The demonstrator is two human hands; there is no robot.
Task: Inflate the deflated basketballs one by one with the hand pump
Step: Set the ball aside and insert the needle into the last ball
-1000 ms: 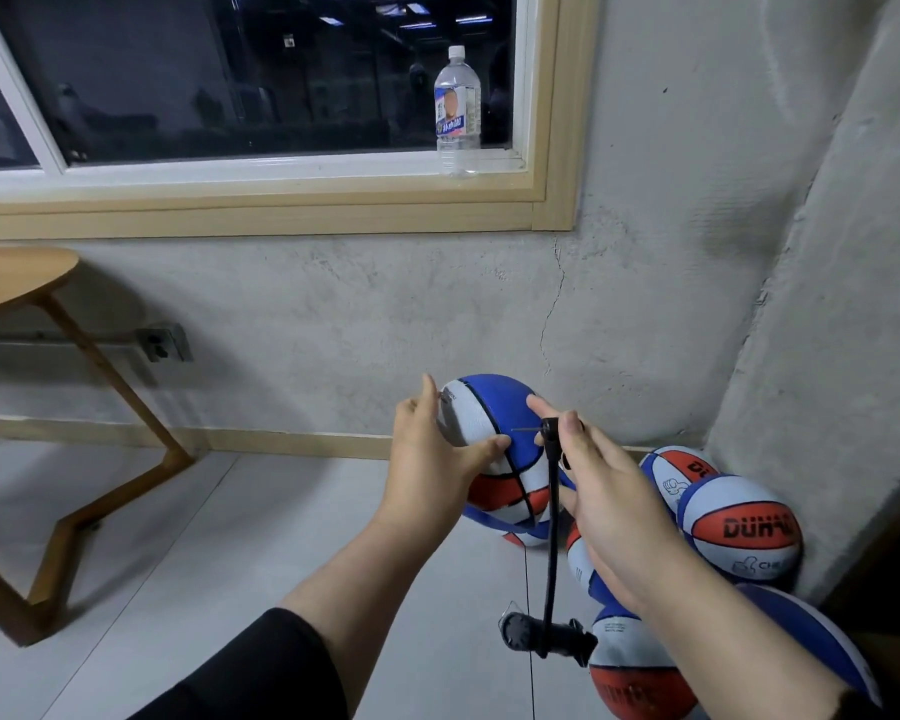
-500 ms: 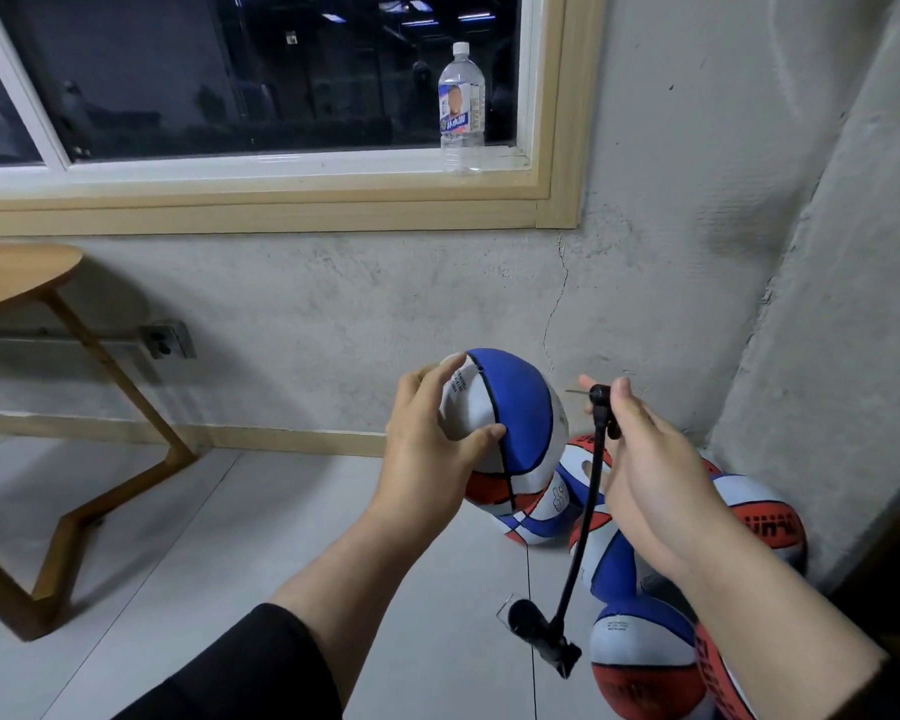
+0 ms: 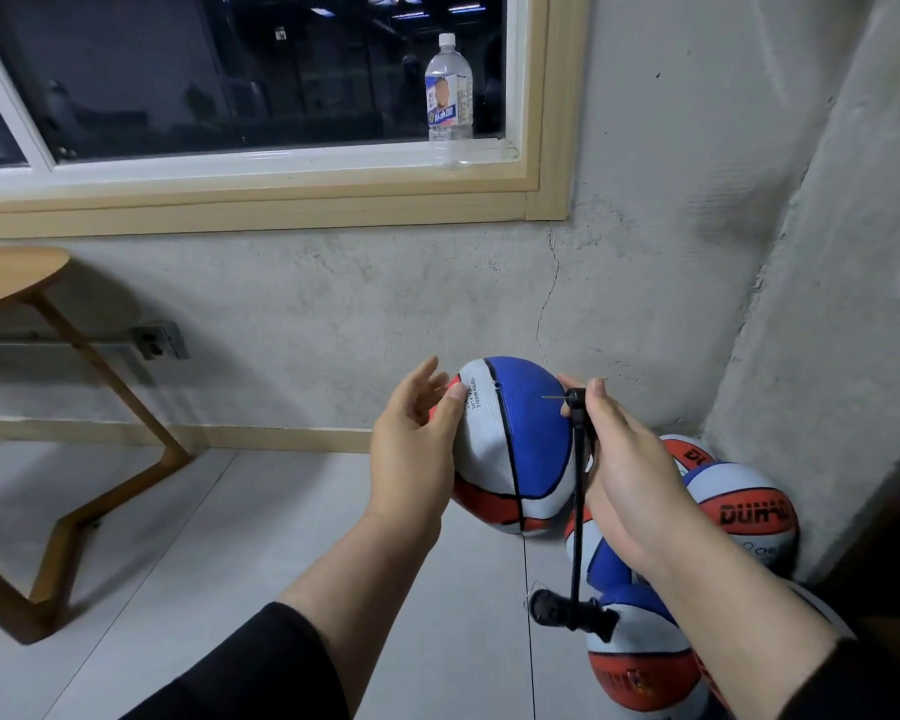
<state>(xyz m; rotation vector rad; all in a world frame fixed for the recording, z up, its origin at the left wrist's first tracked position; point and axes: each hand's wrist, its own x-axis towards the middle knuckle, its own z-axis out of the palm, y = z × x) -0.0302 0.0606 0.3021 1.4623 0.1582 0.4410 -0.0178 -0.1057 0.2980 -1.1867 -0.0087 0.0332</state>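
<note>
The left hand (image 3: 411,459) holds the ball (image 3: 510,444) up, fingers curled round its side. The right hand (image 3: 614,470) pinches the hose (image 3: 578,491); its needle (image 3: 553,397) points at the ball.

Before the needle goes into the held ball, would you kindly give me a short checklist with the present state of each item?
1. Held basketball steadied: ok, the left hand grips its left side.
2. Needle fitting controlled: ok, the right hand pinches it at the hose top.
3. Needle lined up with the valve: not ok, the tip lies over the blue panel, right of the small hole at the seam.
4. Needle inserted: not ok, not yet in.
5. Pump body supported: not ok, it dangles from the hose.
6. Needle moistened: cannot tell.
</note>
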